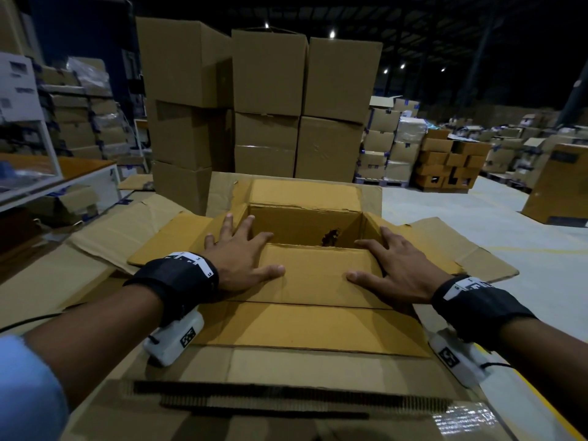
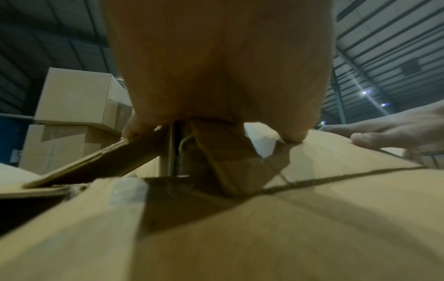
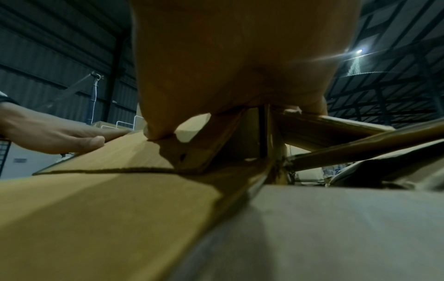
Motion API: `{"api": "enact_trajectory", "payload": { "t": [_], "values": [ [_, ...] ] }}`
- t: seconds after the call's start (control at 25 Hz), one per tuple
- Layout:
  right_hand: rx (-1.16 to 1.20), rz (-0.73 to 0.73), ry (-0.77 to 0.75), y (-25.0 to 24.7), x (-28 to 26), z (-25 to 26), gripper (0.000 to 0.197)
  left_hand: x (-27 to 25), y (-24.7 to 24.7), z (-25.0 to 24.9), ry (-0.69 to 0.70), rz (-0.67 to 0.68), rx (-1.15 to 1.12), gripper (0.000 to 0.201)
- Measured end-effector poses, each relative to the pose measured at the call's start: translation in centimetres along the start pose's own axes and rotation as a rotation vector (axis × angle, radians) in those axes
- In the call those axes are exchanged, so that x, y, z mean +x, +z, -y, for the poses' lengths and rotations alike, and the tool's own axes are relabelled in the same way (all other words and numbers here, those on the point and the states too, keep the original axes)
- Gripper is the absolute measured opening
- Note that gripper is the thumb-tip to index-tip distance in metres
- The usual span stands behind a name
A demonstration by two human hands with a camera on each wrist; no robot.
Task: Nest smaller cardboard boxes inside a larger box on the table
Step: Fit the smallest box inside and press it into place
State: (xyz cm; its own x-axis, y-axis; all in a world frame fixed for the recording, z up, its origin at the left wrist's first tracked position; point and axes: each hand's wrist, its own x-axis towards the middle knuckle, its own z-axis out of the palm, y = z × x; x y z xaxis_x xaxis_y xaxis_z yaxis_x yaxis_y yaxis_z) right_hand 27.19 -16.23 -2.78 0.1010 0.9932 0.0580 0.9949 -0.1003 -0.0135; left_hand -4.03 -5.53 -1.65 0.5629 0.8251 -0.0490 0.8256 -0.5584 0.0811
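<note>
Over the smaller box (image 1: 305, 224), my left hand (image 1: 241, 253) and right hand (image 1: 401, 268) press its near corrugated flap (image 1: 315, 275) flat, fingers spread wide

Warehouse: stacked cartons (image 1: 267, 100) everywhere.

Your head camera is looking forward and down from above, taking in both hands, the open smaller box (image 1: 305, 224) and the stacked cartons (image 1: 267, 100) beyond. Your left wrist camera is sitting low and very close beneath the left hand (image 2: 216, 66), facing along the palm across the near flap (image 2: 336, 152). Your right wrist camera is mirroring it under the right hand (image 3: 240, 57), equally close. Both wrist views are sharing that flap, and each is catching the opposite hand at its edge; the head view is covering all of this.
</note>
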Motion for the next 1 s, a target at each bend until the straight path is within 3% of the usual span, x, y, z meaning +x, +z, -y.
{"api": "enact_trajectory", "payload": {
  "t": [1.0],
  "values": [
    [-0.015, 0.028, 0.043, -0.40, -0.47, 0.75, 0.098, -0.18, -0.16, -0.25, -0.050, 0.022, 0.084, 0.094]
  ]
}}
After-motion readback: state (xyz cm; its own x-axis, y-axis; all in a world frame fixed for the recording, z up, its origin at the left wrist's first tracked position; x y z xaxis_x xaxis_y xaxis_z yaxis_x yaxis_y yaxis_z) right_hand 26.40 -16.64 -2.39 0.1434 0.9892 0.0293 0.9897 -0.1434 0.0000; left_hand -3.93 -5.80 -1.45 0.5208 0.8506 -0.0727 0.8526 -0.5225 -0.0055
